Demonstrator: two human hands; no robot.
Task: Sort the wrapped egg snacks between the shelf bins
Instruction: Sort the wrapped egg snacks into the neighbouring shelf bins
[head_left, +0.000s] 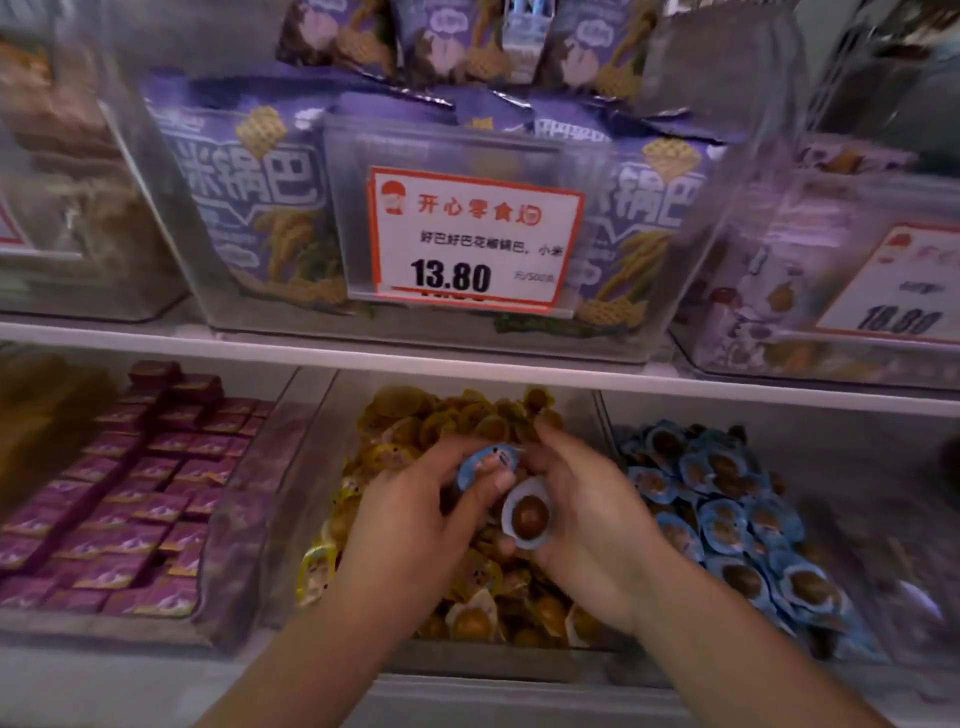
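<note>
1. Step in hand: picking stray blue-wrapped eggs out of the yellow-wrapped egg bin.
2. Left hand pinches one blue-wrapped egg snack; right hand holds another.
3. Next, likely: carry both right, into the blue-wrapped egg bin.

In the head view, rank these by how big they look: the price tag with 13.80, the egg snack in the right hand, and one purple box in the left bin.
1. Price tag
2. Egg snack, though nearness inflates it
3. Purple box
</note>
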